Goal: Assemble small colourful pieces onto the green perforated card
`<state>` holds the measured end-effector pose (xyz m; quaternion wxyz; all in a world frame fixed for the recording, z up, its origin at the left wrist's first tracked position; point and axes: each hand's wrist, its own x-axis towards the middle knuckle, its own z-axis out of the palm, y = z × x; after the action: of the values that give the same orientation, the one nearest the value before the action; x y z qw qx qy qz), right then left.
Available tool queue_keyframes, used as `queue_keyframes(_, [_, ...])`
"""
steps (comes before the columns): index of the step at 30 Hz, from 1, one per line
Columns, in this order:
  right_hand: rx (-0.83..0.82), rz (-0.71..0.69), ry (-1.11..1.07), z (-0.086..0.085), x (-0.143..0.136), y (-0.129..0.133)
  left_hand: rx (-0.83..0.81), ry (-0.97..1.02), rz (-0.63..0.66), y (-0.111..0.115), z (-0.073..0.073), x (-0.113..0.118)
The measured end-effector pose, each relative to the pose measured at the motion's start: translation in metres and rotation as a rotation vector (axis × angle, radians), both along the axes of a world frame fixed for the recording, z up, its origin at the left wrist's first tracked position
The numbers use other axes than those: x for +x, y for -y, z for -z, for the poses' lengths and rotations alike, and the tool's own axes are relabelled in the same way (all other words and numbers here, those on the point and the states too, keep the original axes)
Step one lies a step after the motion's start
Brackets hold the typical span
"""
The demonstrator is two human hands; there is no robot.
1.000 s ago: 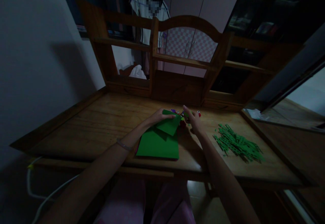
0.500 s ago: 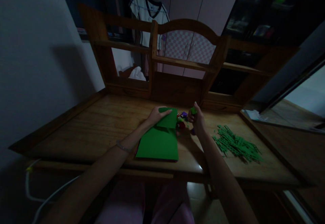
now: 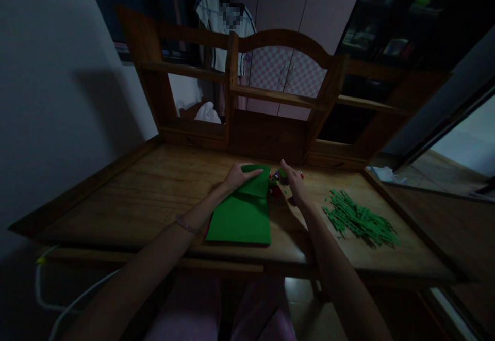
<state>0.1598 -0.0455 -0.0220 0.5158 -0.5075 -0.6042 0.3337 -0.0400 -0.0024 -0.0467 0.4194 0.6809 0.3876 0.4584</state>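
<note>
My left hand (image 3: 240, 177) pinches a green sheet (image 3: 257, 185), thumb on top and the other fingers out of sight behind it. That sheet is raised above a larger green sheet or stack (image 3: 242, 220) lying on the desk. Just right of it, my right hand (image 3: 296, 185) has its fingers around a small green piece (image 3: 283, 174), mostly hidden and too dark to name. Small colourful figures with round eyes, among them a red one (image 3: 275, 191), lie between the sheet and my right hand, partly covered.
On the right of the wooden desk (image 3: 127, 191) lies a loose pile of thin green strips (image 3: 361, 220). A wooden shelf unit (image 3: 270, 134) rises along the back edge. A white cable (image 3: 83, 294) hangs at the lower left.
My right hand has moved slightly left and tipped over, bringing the green piece down beside the figures. A red-and-white figure now shows behind it. My left hand keeps its hold.
</note>
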Motion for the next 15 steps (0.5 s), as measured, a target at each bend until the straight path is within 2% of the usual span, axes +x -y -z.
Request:
queue_keyframes(7, [0.025,-0.109,0.168,-0.0005,-0.0007,0.0065,0.008,-0.005,0.075,0.0065,-0.0067,0.0])
queue_keyframes(15, [-0.005,-0.123,0.228,0.0026,-0.0004,0.0063,0.008,0.006,0.086,0.0065,-0.0052,0.0006])
